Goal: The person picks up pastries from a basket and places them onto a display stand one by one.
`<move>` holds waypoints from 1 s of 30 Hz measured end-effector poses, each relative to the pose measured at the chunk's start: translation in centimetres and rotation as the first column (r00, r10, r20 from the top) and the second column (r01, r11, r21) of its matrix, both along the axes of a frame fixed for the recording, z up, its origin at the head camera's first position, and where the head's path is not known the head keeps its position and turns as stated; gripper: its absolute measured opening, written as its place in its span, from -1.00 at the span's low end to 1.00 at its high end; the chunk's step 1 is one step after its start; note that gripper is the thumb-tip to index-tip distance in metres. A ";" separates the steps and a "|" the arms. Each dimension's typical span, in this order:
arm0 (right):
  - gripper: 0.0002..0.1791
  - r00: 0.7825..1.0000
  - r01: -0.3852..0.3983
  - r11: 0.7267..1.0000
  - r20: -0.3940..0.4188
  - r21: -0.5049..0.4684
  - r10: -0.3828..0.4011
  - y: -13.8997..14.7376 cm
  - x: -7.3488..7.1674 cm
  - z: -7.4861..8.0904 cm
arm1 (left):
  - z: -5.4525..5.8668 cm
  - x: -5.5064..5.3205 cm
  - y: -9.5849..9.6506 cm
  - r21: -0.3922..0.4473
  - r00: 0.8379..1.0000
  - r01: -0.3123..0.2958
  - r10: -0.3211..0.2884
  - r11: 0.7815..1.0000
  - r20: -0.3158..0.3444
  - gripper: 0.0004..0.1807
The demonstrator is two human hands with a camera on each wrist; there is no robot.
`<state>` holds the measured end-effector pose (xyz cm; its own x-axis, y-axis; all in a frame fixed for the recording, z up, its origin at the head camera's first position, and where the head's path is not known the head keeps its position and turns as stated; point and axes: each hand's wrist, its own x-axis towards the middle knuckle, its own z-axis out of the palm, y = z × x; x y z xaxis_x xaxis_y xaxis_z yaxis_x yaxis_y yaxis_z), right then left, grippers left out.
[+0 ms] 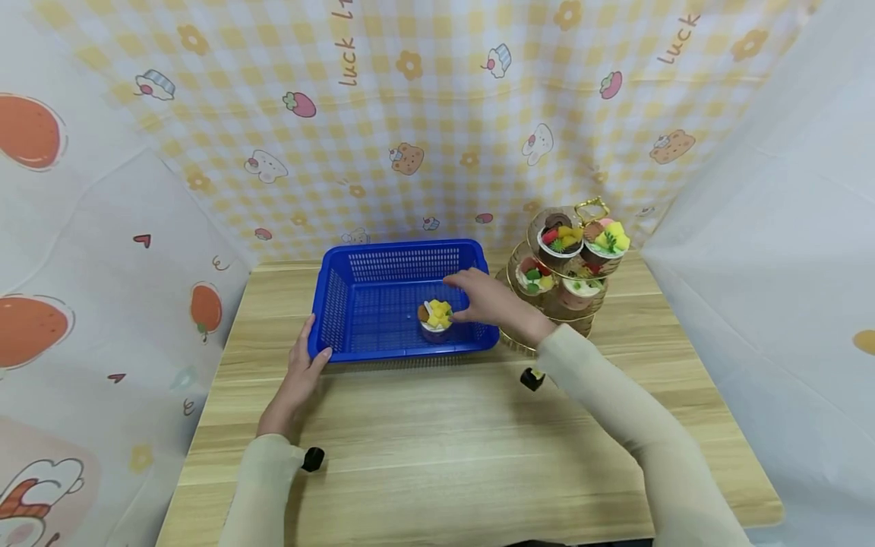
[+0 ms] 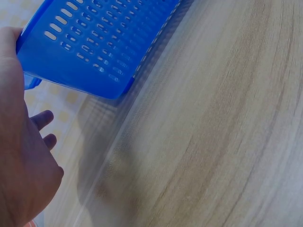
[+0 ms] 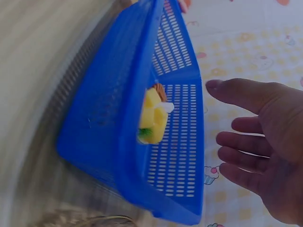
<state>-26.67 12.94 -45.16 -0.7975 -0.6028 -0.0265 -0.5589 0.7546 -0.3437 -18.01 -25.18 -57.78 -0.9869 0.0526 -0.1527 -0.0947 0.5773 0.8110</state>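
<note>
My left hand (image 1: 304, 370) holds the near left corner of a blue plastic basket (image 1: 342, 354), its thumb at the front rim and its fingers along the left side. Inside, toward the front right, stands a cupcake (image 1: 437, 314) topped with yellow chunks, a brown piece and a white stick. Over the basket's right side hangs my right hand (image 1: 488, 300), thumb and fingers spread apart. In the right wrist view that hand (image 3: 258, 142) has nothing in its grasp, and the basket's wall (image 3: 109, 94) hides the cupcake's lower part.
A gold-trimmed tiered stand (image 1: 513, 342) to the right of the basket bears several more cupcakes, among them a dark one (image 1: 560, 237) on top. Everything stands on a wooden table (image 1: 437, 441). A patterned curtain (image 1: 437, 114) hangs behind it.
</note>
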 end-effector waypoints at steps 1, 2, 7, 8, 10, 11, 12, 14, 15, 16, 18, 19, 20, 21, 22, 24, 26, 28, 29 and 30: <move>-0.23 1.000 -0.016 1.000 0.013 0.015 0.016 -0.3 -0.4 0.1 | 0.0 0.0 0.0 0.000 1.000 -0.001 0.001 1.000 -0.001 -0.18; -0.23 0.999 -0.036 0.999 0.020 0.035 0.035 -0.6 -0.9 0.2 | 0.0 0.1 0.0 0.000 1.000 -0.001 0.001 1.000 -0.001 -0.18; -0.19 0.989 -0.122 0.985 0.100 0.124 0.110 -2.2 -2.6 0.6 | 0.0 0.2 -0.2 0.006 1.000 -0.002 0.002 1.000 -0.008 -0.19; -0.18 0.985 -0.141 0.979 0.118 0.147 0.124 -2.4 -2.9 0.5 | -0.1 0.2 -0.2 0.009 1.000 -0.002 0.003 1.000 -0.009 -0.18; -0.16 0.976 -0.177 0.967 0.157 0.186 0.148 -3.0 -3.4 0.4 | -0.1 0.2 -0.2 0.011 1.000 -0.003 0.004 1.000 -0.012 -0.18; -0.15 0.972 -0.193 0.959 0.172 0.207 0.159 -3.2 -3.7 0.3 | -0.1 0.2 -0.2 0.011 1.000 -0.004 0.004 1.000 -0.010 -0.18; -0.14 0.968 -0.211 0.950 0.181 0.231 0.172 -3.5 -4.0 0.1 | -0.1 0.2 -0.2 0.013 1.000 -0.002 0.003 1.000 -0.008 -0.18; -0.11 0.963 -0.238 0.933 0.193 0.270 0.190 -4.0 -4.5 -0.3 | -0.1 0.2 -0.3 0.013 1.000 -0.003 0.003 1.000 -0.006 -0.18; -0.10 0.960 -0.250 0.925 0.199 0.286 0.198 -4.2 -4.7 -0.6 | -0.1 0.2 -0.3 0.013 1.000 -0.003 0.003 1.000 -0.005 -0.18; -0.09 0.958 -0.261 0.916 0.203 0.306 0.205 -4.5 -5.0 -0.9 | -0.1 0.2 -0.3 0.013 1.000 -0.002 0.002 1.000 -0.004 -0.18; -0.07 0.952 -0.280 0.900 0.216 0.333 0.217 -5.0 -5.3 -1.4 | -0.2 0.1 -0.3 0.017 1.000 -0.001 0.001 1.000 -0.010 -0.19; -0.06 0.949 -0.290 0.893 0.223 0.344 0.222 -5.2 -5.4 -1.6 | -0.3 0.1 -0.4 0.019 1.000 -0.001 0.001 1.000 -0.015 -0.19; -0.07 0.947 -0.298 0.886 0.230 0.355 0.227 -5.4 -5.5 -1.8 | -0.3 0.0 -0.4 0.023 1.000 0.000 0.001 1.000 -0.019 -0.19; -0.10 0.944 -0.309 0.878 0.234 0.366 0.234 -5.7 -5.5 -2.0 | -0.4 0.0 -0.3 0.024 1.000 0.001 0.000 1.000 -0.023 -0.19; -0.14 0.941 -0.319 0.869 0.236 0.379 0.242 -5.9 -5.5 -2.1 | -0.4 0.0 -0.3 0.028 1.000 0.001 0.000 1.000 -0.028 -0.19; -0.22 0.937 -0.335 0.852 0.238 0.402 0.256 -6.2 -5.5 -2.4 | -0.5 -0.1 -0.3 0.031 0.999 0.004 -0.003 1.000 -0.034 -0.18; -0.27 0.935 -0.343 0.838 0.238 0.425 0.262 -6.5 -5.3 -2.7 | -0.5 -0.1 -0.2 0.034 0.999 0.004 -0.003 0.999 -0.033 -0.18; -0.30 0.935 -0.346 0.824 0.233 0.448 0.266 -6.8 -5.2 -2.9 | -0.5 -0.1 -0.2 0.034 1.000 0.001 0.000 0.999 -0.031 -0.18; -0.30 0.937 -0.343 0.820 0.231 0.457 0.263 -6.9 -5.2 -3.0 | -0.5 -0.1 -0.1 0.032 1.000 0.000 0.000 0.999 -0.029 -0.18; -0.29 0.937 -0.343 0.815 0.229 0.467 0.263 -7.0 -5.2 -3.1 | -0.5 -0.1 -0.1 0.032 1.000 -0.001 0.001 0.999 -0.029 -0.18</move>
<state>-31.83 5.92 -48.29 -0.5388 -0.6875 -0.4869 -0.7610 0.6451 -0.0688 -18.11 -25.31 -58.32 -0.9909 0.0560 -0.1224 -0.0716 0.5511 0.8313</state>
